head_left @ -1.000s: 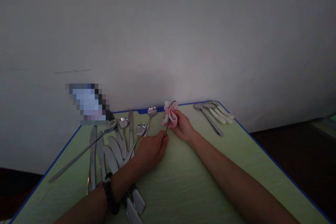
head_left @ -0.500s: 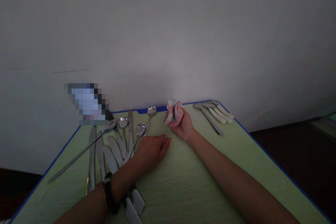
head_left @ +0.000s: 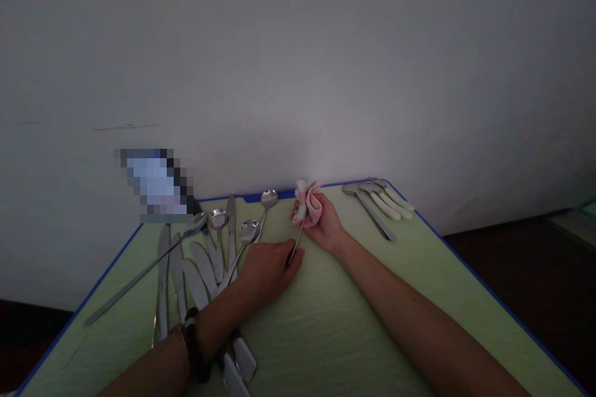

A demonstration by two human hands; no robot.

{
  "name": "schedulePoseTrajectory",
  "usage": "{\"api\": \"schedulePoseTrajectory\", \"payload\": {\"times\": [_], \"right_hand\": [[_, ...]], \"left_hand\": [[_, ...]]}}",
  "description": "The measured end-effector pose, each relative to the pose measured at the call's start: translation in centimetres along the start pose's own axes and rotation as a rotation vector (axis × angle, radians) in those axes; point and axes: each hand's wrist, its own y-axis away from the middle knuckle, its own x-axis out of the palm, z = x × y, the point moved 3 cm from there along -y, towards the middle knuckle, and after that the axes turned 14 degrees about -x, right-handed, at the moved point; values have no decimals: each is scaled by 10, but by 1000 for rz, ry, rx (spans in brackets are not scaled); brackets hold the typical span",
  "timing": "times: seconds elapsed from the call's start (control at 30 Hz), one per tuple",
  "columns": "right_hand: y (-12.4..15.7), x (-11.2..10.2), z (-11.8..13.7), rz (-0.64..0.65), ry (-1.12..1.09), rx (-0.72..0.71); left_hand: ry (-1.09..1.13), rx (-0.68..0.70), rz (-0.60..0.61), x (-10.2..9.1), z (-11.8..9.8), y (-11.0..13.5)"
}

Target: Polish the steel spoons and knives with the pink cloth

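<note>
My green table (head_left: 326,335) carries a blurred screen (head_left: 156,183) at its far-left corner, knives (head_left: 162,279) and spoons (head_left: 217,219) along the left, partly under my left forearm (head_left: 218,313), and pale-handled cutlery (head_left: 386,206) far right. Near the far edge, my right hand (head_left: 328,223) grips a pink cloth (head_left: 313,212) round a thin utensil (head_left: 297,242); my left hand (head_left: 267,270) pinches its handle.

Two hands (head_left: 328,224), one cloth (head_left: 314,209), five-plus spoons (head_left: 269,199), five-plus knives (head_left: 162,282)

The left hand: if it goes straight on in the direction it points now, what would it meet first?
The left hand would probably meet the right hand, which holds the pink cloth, though depth is unclear.
</note>
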Motion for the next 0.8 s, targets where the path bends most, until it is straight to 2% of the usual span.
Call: {"api": "schedulePoseTrajectory", "payload": {"times": [0.43, 0.8], "right_hand": [[1, -1, 2, -8, -33, -12], [1, 1, 1, 17, -18, 3]], "left_hand": [[27, -10, 22, -3, 0, 2], [81, 39, -35, 0, 1, 0]]}}
